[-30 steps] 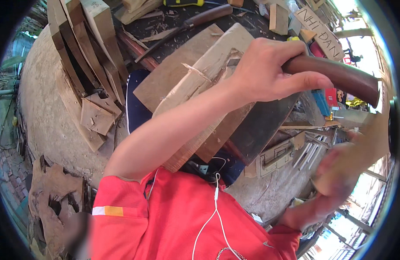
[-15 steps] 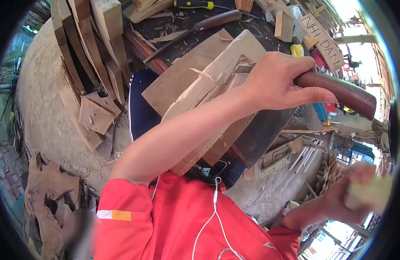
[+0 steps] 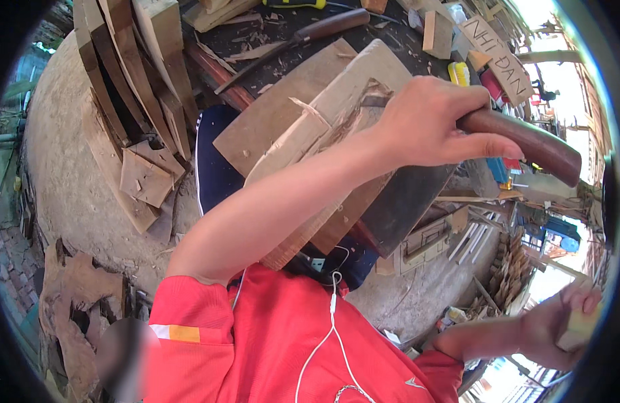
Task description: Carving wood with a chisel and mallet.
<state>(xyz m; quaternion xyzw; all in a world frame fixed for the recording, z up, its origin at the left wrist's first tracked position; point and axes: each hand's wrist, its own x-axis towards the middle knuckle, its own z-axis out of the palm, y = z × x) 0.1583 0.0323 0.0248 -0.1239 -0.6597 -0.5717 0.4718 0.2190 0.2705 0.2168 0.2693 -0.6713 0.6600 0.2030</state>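
My left hand (image 3: 427, 121) is closed round the dark brown wooden handle of a chisel (image 3: 525, 142). Its metal blade meets a rough-cut hollow in a thick pale wooden workpiece (image 3: 290, 144), partly hidden behind my wrist. A raised splinter (image 3: 306, 107) sticks up from the workpiece. Beneath it lie a flat brown board (image 3: 246, 138) and a dark board (image 3: 414, 208), across my lap. Out at the lower right, my right hand (image 3: 552, 332) grips a pale yellowish wooden block (image 3: 582, 328), cut off by the dark rim; whether it has a handle is hidden.
A second wooden-handled chisel (image 3: 333, 27) lies among shavings on a dark surface beyond the workpiece. Several curved planks (image 3: 128, 67) stand at the upper left. A yellow brush (image 3: 459, 74) and a lettered plank (image 3: 495, 57) are at the upper right. White earphone cords (image 3: 333, 309) hang over my red shirt.
My right hand, blurred before, has swung lower with the block, farther from the chisel handle. My left hand and the chisel have barely moved; the view has shifted slightly.
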